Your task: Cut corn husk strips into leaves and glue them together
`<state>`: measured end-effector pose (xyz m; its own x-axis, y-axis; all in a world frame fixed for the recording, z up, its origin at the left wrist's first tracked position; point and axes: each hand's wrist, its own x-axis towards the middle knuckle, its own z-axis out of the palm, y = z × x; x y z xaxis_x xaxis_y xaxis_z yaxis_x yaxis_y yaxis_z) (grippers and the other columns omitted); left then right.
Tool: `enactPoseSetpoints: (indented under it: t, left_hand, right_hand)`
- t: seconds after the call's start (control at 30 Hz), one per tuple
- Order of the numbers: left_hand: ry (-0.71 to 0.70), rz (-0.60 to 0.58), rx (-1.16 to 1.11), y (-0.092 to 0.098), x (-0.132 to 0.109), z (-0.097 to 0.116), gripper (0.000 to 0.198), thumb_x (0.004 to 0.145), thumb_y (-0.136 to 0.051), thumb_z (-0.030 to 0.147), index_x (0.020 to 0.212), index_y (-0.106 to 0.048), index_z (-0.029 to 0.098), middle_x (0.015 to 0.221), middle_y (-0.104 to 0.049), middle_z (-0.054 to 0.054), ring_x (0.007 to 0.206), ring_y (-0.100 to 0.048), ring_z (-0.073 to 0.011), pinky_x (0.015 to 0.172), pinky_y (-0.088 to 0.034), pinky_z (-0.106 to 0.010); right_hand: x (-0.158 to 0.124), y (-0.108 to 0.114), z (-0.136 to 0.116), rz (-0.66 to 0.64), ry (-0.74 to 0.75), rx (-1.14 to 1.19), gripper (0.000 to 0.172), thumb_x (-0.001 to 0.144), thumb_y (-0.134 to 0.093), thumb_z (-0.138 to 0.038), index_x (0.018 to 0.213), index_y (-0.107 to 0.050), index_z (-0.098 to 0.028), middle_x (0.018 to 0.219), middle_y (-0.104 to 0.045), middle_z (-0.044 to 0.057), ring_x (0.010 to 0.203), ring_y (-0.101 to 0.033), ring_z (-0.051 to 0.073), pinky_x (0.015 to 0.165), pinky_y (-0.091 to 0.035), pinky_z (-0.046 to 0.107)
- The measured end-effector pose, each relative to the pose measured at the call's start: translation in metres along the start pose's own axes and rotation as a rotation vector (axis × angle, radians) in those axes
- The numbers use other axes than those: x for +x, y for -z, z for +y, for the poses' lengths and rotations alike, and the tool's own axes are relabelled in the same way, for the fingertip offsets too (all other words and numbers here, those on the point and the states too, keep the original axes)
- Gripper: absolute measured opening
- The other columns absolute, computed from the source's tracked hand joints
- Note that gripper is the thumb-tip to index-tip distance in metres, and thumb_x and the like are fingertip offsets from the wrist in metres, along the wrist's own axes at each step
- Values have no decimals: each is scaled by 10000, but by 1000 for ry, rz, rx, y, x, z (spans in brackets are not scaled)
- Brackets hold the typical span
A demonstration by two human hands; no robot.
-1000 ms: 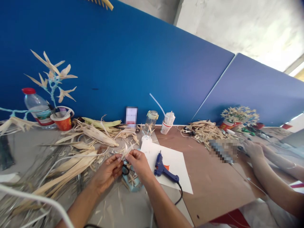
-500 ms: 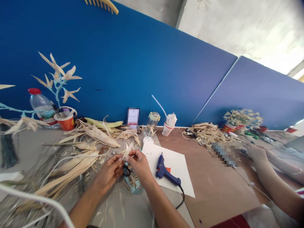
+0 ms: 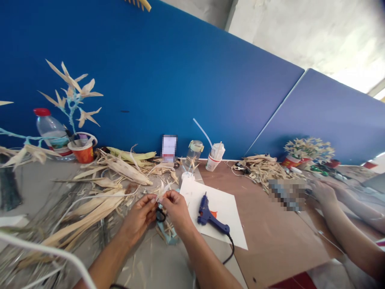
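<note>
Low in the middle of the view, my left hand point(image 3: 142, 212) and my right hand point(image 3: 177, 208) meet with their fingertips pinched together. Between them they hold a small pale piece of corn husk point(image 3: 163, 189), its pointed tips standing up above the fingers. Just under the hands is a light-blue container point(image 3: 171, 240) with small husk bits in it, partly hidden by my right hand. A black loop point(image 3: 161, 215), perhaps a scissors handle, shows between the hands. Right of my right hand, a blue glue gun point(image 3: 207, 214) lies on a white sheet point(image 3: 231, 208).
Dried corn husks point(image 3: 99, 208) cover the left. Behind stand a red-capped bottle point(image 3: 49, 132), a red cup point(image 3: 84, 152) with a husk-flower branch point(image 3: 72, 106), a clear jar point(image 3: 194, 152) and paper cups point(image 3: 213, 160). Another person's hands point(image 3: 325, 196) are far right. A white cable point(image 3: 54, 255) crosses lower left.
My hands stay in nearly the same place, pinching the piece of corn husk. Its tips look spread a little more apart now. The view has shifted slightly.
</note>
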<state>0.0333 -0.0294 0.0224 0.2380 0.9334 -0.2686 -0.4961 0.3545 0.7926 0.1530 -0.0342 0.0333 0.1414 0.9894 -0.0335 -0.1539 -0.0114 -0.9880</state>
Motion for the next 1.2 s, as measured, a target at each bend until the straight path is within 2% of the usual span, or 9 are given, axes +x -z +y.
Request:
enactPoseSetpoints:
  t: [0.13,0.33,0.53,0.7,0.97,1.2]
  left_hand:
    - [-42,28,-1,0,1,-2,327,570,-858,289,770,-637,156,568,-509,60,440,-432,-51,420,-288,-173]
    - [-101,28,3,2,4,-3,335,564,-852,318,751,-624,160,498,-454,90,395,-329,-31,412,-263,-169]
    - [-90,-3,16,2,2,-1,315,585,-840,329,741,-625,161,501,-452,86,401,-313,-31,419,-267,-170]
    - [-76,-14,8,5,3,-4,344,572,-852,351,752,-631,159,508,-448,86,400,-308,-29,411,-267,-166]
    - [-43,-7,31,5,2,-4,356,565,-862,357,761,-635,165,544,-469,76,433,-385,-39,433,-325,-162]
    - [-56,-4,30,1,1,-2,327,572,-857,322,759,-645,157,527,-464,75,410,-356,-40,407,-277,-169]
  right_hand:
    - [-1,-1,-1,-12,-40,66,141,598,-632,-285,567,-536,-186,497,-463,-61,489,-365,85,504,-295,224]
    - [1,2,1,-21,-57,118,142,630,-661,-303,631,-607,-173,488,-489,-54,478,-379,86,488,-295,218]
    - [3,4,-2,-2,-26,148,164,645,-665,-321,715,-650,-174,519,-500,-57,482,-396,85,503,-319,222]
    - [3,2,-2,-57,-10,108,144,610,-672,-303,645,-621,-173,540,-515,-48,518,-404,89,528,-339,222]
    - [4,1,3,-22,1,-10,113,615,-612,-279,598,-549,-187,522,-473,-57,508,-388,95,508,-305,227]
    - [2,0,1,-11,-9,-17,126,627,-598,-274,577,-518,-189,497,-457,-66,489,-372,90,496,-289,225]
